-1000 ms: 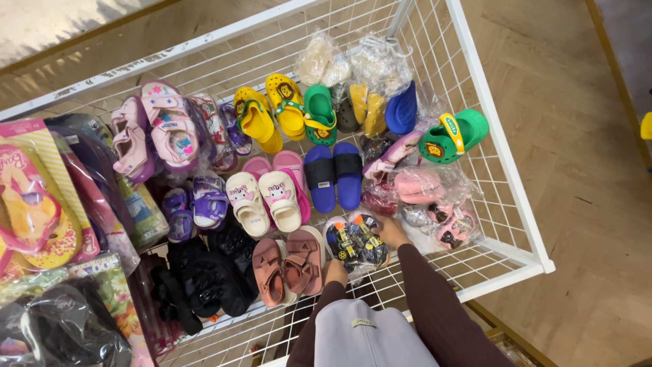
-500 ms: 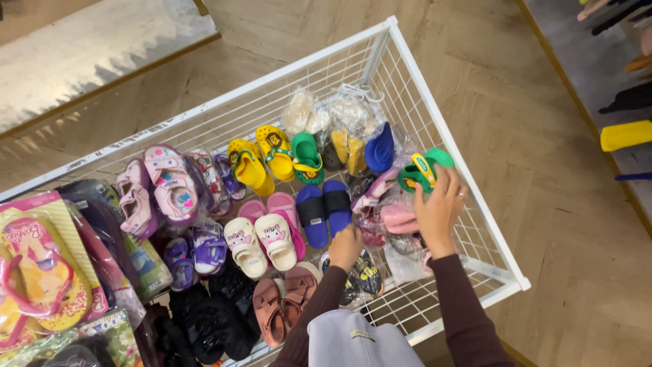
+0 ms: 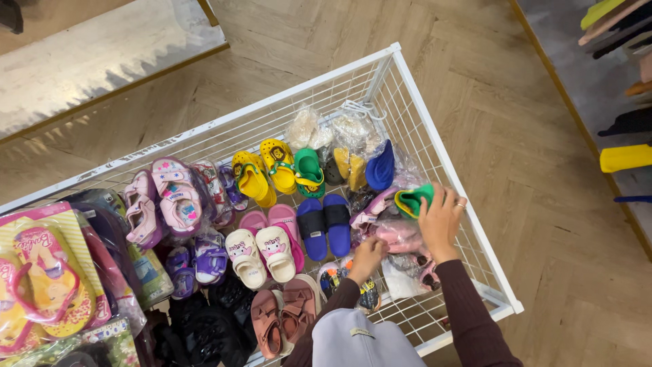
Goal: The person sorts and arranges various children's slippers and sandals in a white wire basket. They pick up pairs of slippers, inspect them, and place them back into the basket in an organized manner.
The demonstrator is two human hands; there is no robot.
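My right hand (image 3: 441, 221) lies over a green clog (image 3: 409, 199) at the right side of a white wire bin (image 3: 435, 146), with its fingers curled round the clog's heel. Just left of it, my left hand (image 3: 367, 257) is curled against a clear bag of pink shoes (image 3: 399, 236). Dark patterned sandals (image 3: 331, 277) lie partly hidden under my left wrist. Both arms are in dark maroon sleeves.
The bin holds several pairs of children's shoes: navy slides (image 3: 324, 224), cream sandals (image 3: 261, 253), yellow clogs (image 3: 265, 170), pink sandals (image 3: 166, 200), brown sandals (image 3: 282, 316). Packaged flip-flops (image 3: 41, 272) lie at the left. Around the bin is herringbone wood floor (image 3: 543, 224).
My right hand rose from the near edge of the bin to the green clog and closed over it. My left hand moved up to the bagged pink shoes. The view shifted.
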